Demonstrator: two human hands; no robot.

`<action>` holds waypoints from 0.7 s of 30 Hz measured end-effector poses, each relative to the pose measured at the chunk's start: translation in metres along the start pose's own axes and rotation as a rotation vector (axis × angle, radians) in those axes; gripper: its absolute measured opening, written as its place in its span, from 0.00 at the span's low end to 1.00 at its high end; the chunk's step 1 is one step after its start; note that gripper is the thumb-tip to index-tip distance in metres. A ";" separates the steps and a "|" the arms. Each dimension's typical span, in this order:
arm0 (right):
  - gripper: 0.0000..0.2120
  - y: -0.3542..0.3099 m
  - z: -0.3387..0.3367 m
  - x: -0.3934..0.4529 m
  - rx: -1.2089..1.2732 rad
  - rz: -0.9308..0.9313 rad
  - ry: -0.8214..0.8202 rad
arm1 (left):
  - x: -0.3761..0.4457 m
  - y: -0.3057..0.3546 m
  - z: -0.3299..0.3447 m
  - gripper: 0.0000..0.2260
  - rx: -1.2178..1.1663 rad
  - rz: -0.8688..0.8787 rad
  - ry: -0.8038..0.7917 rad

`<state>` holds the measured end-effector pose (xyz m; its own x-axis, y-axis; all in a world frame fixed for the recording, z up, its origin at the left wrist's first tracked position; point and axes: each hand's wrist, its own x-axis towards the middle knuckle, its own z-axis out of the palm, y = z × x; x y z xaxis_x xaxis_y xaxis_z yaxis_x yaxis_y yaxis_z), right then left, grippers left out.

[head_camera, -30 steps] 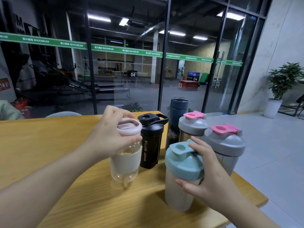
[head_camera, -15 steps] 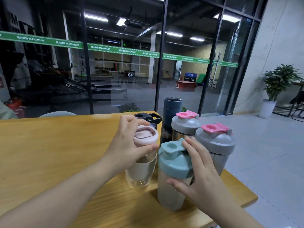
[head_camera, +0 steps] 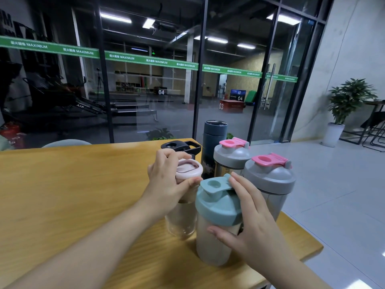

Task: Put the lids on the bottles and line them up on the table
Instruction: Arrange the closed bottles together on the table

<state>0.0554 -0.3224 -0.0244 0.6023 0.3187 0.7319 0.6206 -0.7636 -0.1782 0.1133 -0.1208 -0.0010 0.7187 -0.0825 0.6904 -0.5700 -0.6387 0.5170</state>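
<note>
My left hand (head_camera: 166,182) grips the pink lid (head_camera: 188,167) of the clear bottle (head_camera: 182,220), fingers curled round the rim, thumb on its near edge. My right hand (head_camera: 248,222) wraps the teal-lid shaker (head_camera: 216,226), fingers over the lid's right side, thumb across the body below the lid. Both bottles stand upright, touching, near the table's (head_camera: 73,184) right near corner. Contents: can't tell. Behind them, toward the right far corner: black bottle (head_camera: 181,146), dark blue flask (head_camera: 214,132), two grey shakers with pink caps (head_camera: 232,155) (head_camera: 269,178), all lidded, clustered close.
</note>
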 end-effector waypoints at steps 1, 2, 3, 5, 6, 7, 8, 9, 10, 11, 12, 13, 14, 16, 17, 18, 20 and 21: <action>0.42 0.000 0.000 -0.001 0.003 0.000 0.004 | 0.000 0.000 0.001 0.28 -0.007 0.008 0.003; 0.42 0.000 0.001 -0.001 0.003 -0.002 0.009 | 0.001 0.000 0.002 0.28 -0.016 0.015 0.005; 0.42 0.001 0.002 -0.002 0.001 -0.007 0.014 | 0.001 0.000 0.002 0.28 -0.023 0.020 0.007; 0.42 0.002 0.004 -0.003 -0.008 -0.020 0.028 | 0.001 -0.001 0.003 0.27 -0.029 0.024 0.009; 0.42 0.003 0.005 -0.005 -0.011 -0.026 0.036 | 0.002 -0.002 0.004 0.26 -0.027 0.028 0.008; 0.41 0.004 0.006 -0.006 -0.011 -0.032 0.047 | 0.002 -0.002 0.003 0.26 -0.019 0.033 0.007; 0.41 0.004 0.007 -0.007 -0.009 -0.036 0.058 | 0.003 -0.003 0.003 0.27 -0.006 0.042 0.007; 0.41 0.004 0.008 -0.008 -0.006 -0.040 0.068 | 0.003 -0.005 0.003 0.29 0.013 0.053 0.008; 0.40 0.004 0.008 -0.009 -0.004 -0.043 0.077 | 0.004 -0.006 0.003 0.30 0.033 0.067 0.009; 0.39 0.004 0.009 -0.009 0.000 -0.045 0.085 | 0.004 -0.008 0.002 0.30 0.051 0.082 0.010; 0.39 0.004 0.009 -0.009 0.005 -0.046 0.092 | 0.004 -0.008 0.002 0.30 0.065 0.097 0.013; 0.38 0.004 0.009 -0.009 0.011 -0.045 0.099 | 0.004 -0.009 0.002 0.29 0.077 0.113 0.018; 0.37 0.004 0.009 -0.009 0.015 -0.041 0.105 | 0.003 -0.009 0.002 0.28 0.088 0.130 0.024; 0.36 0.004 0.008 -0.008 0.014 -0.040 0.118 | 0.000 -0.010 0.002 0.25 0.112 0.162 0.033; 0.36 0.004 0.007 -0.009 0.010 -0.045 0.123 | -0.003 -0.010 0.002 0.22 0.129 0.175 0.036; 0.36 0.005 0.007 -0.009 0.007 -0.050 0.128 | -0.005 -0.010 0.001 0.19 0.154 0.186 0.044; 0.36 0.005 0.007 -0.010 0.009 -0.059 0.136 | -0.009 -0.010 0.000 0.15 0.204 0.203 0.070; 0.36 0.006 0.007 -0.010 0.013 -0.063 0.138 | -0.010 -0.010 -0.001 0.15 0.215 0.203 0.078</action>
<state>0.0562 -0.3262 -0.0373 0.4878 0.2846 0.8253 0.6620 -0.7368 -0.1371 0.1111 -0.1129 -0.0128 0.5612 -0.1709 0.8098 -0.5952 -0.7633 0.2513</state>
